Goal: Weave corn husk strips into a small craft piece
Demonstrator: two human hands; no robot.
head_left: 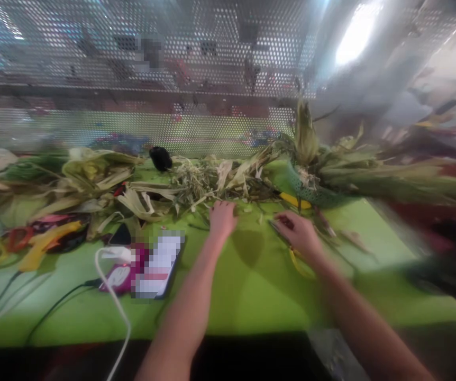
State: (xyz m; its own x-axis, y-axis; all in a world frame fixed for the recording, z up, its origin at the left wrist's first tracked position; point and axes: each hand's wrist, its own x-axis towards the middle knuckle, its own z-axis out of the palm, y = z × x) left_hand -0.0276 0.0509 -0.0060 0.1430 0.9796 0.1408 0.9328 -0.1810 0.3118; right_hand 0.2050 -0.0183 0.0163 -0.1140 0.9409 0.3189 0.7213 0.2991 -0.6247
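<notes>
My left hand (223,216) reaches forward over the green tabletop, its fingers bent down at the near edge of a heap of dry husk scraps (198,180). It looks open, with nothing visible in it, though its fingertips are partly hidden. My right hand (297,230) is closed around scissors, whose yellow handle loop (301,266) shows below the palm. A short metal part sticks out past the fingers. Just beyond this hand lies a yellow-handled tool (294,200) beside a green perforated basket (311,188). Corn husks (305,137) stand up in that basket.
A phone (160,264) and a magenta device (120,278) with cables lie on the left. Farther left are a yellow glue gun (49,243) and orange-handled scissors (19,238). More husks (97,174) spread behind them. A perforated metal panel (212,63) rises along the back.
</notes>
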